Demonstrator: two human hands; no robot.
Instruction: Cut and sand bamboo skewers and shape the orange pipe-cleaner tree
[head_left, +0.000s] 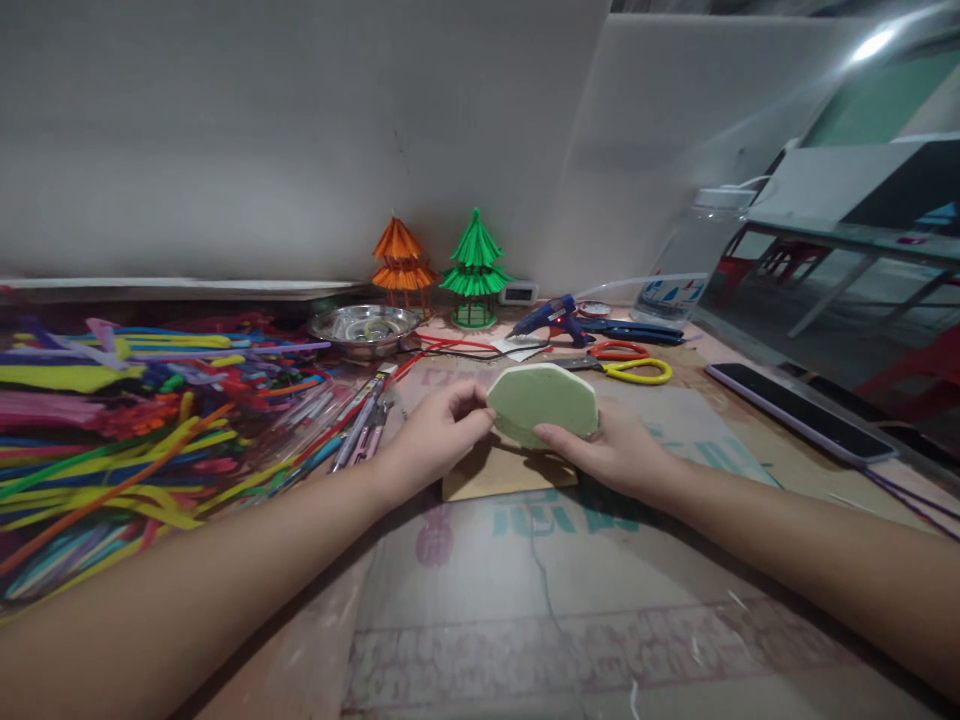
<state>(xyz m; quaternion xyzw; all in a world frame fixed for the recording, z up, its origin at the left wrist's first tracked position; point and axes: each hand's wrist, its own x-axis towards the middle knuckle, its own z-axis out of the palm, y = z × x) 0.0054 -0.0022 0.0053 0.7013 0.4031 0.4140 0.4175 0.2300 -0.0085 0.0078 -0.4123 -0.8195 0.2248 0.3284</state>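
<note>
Both my hands hold a pale green, many-sided flat piece (543,402) tilted up just above the table. My left hand (435,435) pinches its left edge with fingers curled. My right hand (611,452) grips its lower right edge, thumb along the front. Under the hands lies a small tan cardboard piece (495,475) on the printed cardboard table cover (540,590).
A big heap of coloured pipe cleaners (127,430) fills the left. Behind the hands lie yellow scissors (626,369), orange scissors (616,350), a blue glue gun (555,318), a metal dish (365,328) and small orange (401,262) and green (475,268) pagoda models. A phone (799,410) lies right.
</note>
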